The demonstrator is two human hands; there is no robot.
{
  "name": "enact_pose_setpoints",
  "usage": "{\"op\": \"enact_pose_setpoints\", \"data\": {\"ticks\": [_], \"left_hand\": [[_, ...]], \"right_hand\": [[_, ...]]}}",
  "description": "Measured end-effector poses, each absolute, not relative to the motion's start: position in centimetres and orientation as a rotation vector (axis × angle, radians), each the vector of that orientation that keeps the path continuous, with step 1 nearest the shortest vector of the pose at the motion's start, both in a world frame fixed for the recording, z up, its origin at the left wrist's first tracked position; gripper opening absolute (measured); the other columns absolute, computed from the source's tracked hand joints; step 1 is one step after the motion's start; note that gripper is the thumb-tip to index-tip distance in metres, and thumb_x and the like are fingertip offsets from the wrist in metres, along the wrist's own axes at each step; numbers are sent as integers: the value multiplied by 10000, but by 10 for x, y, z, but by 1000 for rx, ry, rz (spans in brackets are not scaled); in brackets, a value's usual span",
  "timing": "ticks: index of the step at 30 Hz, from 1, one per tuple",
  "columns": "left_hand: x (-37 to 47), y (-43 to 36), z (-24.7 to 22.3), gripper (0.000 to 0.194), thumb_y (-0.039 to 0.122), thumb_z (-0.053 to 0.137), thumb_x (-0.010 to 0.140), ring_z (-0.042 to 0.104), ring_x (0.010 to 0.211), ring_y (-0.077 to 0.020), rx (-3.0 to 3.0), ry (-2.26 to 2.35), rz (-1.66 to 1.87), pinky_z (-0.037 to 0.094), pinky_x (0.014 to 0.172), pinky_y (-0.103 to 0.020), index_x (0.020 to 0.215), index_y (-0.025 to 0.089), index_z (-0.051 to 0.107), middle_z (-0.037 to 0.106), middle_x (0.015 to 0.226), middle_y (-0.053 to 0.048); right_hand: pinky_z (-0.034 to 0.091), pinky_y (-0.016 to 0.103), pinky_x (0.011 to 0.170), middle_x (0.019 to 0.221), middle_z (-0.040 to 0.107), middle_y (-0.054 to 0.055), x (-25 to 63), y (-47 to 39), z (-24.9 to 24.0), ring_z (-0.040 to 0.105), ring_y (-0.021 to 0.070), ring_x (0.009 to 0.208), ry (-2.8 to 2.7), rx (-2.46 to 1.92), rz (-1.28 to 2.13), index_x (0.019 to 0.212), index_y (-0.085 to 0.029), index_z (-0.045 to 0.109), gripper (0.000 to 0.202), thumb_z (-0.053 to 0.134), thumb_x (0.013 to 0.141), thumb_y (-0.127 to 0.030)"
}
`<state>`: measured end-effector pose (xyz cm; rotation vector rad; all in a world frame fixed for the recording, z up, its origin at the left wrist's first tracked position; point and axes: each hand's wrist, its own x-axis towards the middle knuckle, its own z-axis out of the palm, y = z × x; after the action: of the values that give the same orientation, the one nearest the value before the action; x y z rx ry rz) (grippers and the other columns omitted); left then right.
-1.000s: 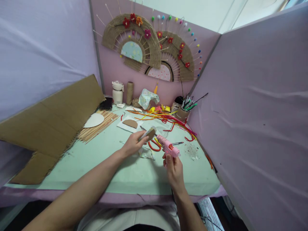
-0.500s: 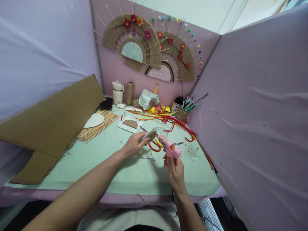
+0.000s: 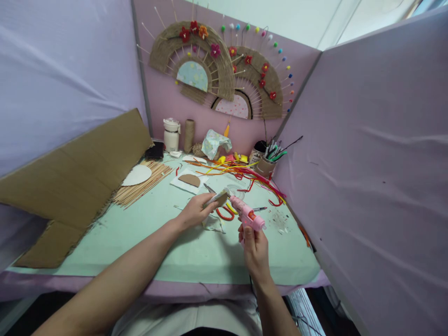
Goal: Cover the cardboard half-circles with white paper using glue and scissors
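My left hand (image 3: pixel 196 210) grips a small cardboard piece (image 3: pixel 220 200) with a pale fabric edge, held above the table. A pink glue gun (image 3: pixel 249 214) is in my right hand (image 3: pixel 255 245), its nozzle at the right edge of that piece. Red-and-yellow-handled scissors (image 3: pixel 226 213) lie just beneath, partly hidden by the piece. Near my left hand, a fabric scrap (image 3: pixel 213 224) rests on the table. Farther back, a cardboard half-circle (image 3: pixel 189 180) lies on a white sheet.
Large cardboard (image 3: pixel 80 177) leans at left beside wooden sticks (image 3: pixel 140 189) and a white oval (image 3: pixel 137 175). Coloured pipe cleaners (image 3: pixel 252 173), a white jar (image 3: pixel 171 135), twine (image 3: pixel 189 135) and a pen pot (image 3: pixel 265 167) stand or lie at the back. A pen (image 3: pixel 259 209) lies right of the glue gun.
The glue gun and my right hand have shifted very slightly to the right. The piece in my left hand has tilted a little.
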<state>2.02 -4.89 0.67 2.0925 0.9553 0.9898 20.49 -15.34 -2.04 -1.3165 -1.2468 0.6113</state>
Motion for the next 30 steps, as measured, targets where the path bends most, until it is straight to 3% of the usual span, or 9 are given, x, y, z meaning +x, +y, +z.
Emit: {"op": "enact_pose_setpoints", "data": {"ticks": [8,30], "left_hand": [[21,-50,9,359,388,448,872,590,914,-224,2114,939,991,439,814,-322,1056,153,647,666,1017,-94],[21,-49,7,328,401,439,876,561,768,-180,2129,901,915,437,718,-291,943,156,646,635,840,-42]], "right_hand": [[382,247,500,601,517,5,204,-155,-18,471,124,535,-1265,-1319,595,762,-155,558,429,413,879,-541],[381,251,511,630,516,11,203,-157,-15,472,124,554,-1251,-1246,613,824,-143,573,421,417,882,-529]]}}
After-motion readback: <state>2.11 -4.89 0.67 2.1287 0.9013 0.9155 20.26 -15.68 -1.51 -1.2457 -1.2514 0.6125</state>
